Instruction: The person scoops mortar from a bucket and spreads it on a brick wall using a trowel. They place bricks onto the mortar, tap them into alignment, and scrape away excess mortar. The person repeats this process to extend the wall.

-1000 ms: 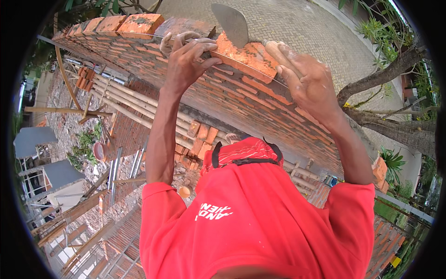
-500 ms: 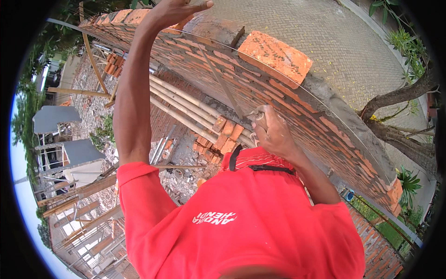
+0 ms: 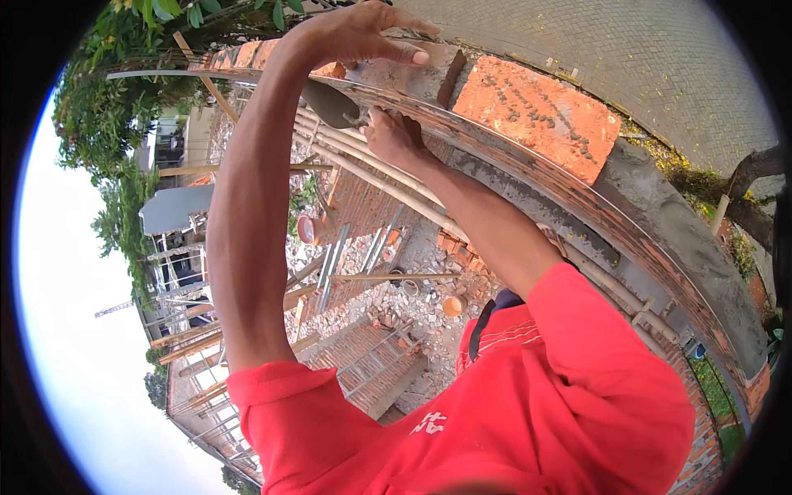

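My left hand (image 3: 359,35) is over the far part of the brick wall's top, with thumb and fingers apart. It is just above a mortar-smeared brick (image 3: 425,73); whether it touches cannot be made out. My right hand (image 3: 396,139) is closed round the handle of a pointed trowel (image 3: 332,104), its grey blade close to the wall's inner face and under my left wrist. An orange brick (image 3: 536,115) dotted with mortar crumbs lies on the wall top. To its right spreads a bed of wet grey mortar (image 3: 672,223). A thin string line follows the wall's edge.
Long bamboo poles (image 3: 375,177) run along the wall below. Rubble (image 3: 417,318), an orange bucket (image 3: 453,306) and stacked bricks (image 3: 458,247) lie on the ground there. Beyond the wall are a paved road (image 3: 643,49) and a tree trunk (image 3: 751,190).
My right hand has swung forward and left with the trowel, from near my waist to the wall's far part. My left hand has come down toward the wall top. The view has shifted.
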Tool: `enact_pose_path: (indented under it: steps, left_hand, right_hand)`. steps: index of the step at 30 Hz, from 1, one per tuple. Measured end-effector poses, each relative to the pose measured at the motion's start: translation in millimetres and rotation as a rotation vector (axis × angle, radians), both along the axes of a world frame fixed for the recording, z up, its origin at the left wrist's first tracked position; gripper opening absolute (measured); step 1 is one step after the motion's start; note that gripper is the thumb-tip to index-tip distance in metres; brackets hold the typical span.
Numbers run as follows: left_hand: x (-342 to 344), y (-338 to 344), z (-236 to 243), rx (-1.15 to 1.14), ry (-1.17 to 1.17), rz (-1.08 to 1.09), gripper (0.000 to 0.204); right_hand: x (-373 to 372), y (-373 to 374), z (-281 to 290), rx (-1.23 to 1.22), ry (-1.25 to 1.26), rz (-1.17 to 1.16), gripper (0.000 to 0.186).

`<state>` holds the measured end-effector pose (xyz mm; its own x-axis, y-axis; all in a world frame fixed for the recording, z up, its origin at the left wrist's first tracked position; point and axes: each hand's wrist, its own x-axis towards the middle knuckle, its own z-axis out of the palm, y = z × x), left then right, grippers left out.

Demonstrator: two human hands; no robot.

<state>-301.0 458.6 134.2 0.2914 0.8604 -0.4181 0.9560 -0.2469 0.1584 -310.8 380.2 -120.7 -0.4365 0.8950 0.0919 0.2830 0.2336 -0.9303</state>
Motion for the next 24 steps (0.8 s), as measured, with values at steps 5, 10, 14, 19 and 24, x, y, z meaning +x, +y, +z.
enact_pose_path:
  steps: [5,10,14,19,24]
  left_hand:
    - [12,1,10,-0.205,-0.034,0.033,0.055]
    - [2,10,-5,-0.284,-0.212,0.011,0.056]
    - [-2,12,-11,-0.313,-0.256,0.027,0.055]
    - [-2,14,-7,-0.283,-0.135,0.023,0.055]
    - [-8,14,-19,-0.059,-0.013,-0.166,0.059]
  right_hand:
    - [23,-6,-16,-0.024,-0.017,0.0,0.035]
    - [70,-25,-22,0.023,-0.032,-0.033,0.041]
    - [115,-41,-24,0.101,-0.061,-0.085,0.047]
    - [191,-68,-28,0.199,-0.104,-0.153,0.045]
    - [273,-101,-12,0.27,-0.096,-0.229,0.037]
